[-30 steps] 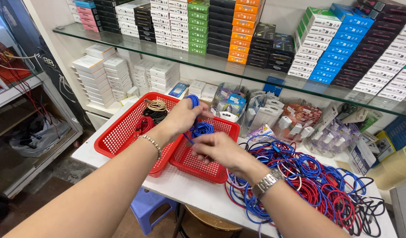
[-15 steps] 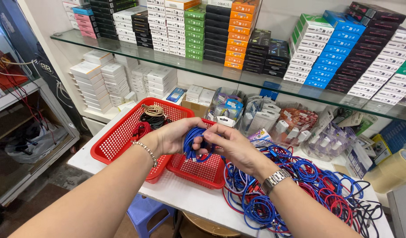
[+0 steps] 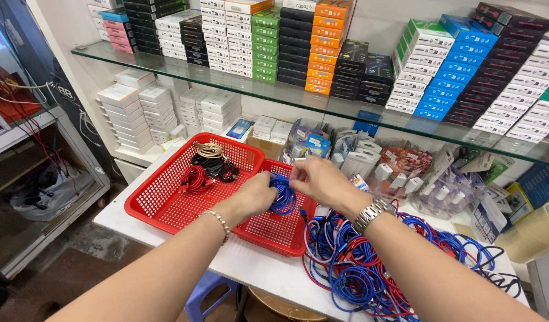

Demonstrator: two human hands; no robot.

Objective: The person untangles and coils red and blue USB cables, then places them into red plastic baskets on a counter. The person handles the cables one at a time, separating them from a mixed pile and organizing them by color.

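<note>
Gripping a coiled blue cable (image 3: 282,197) over the smaller red basket (image 3: 274,229), the left hand (image 3: 256,194) has its fingers clamped on the coil. The right hand (image 3: 319,176) pinches its top; tangled cables (image 3: 370,274) lie on the bench (image 3: 256,268)

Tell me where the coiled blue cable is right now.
In the head view, near the middle: the blue cable is held between the left hand and right hand, above the smaller red basket.

Blue cable coil (image 3: 282,197) partly hidden by left hand (image 3: 254,195); tape roll (image 3: 537,232) cut off at right edge; tangled cable pile (image 3: 370,277) cropped at bottom
</note>
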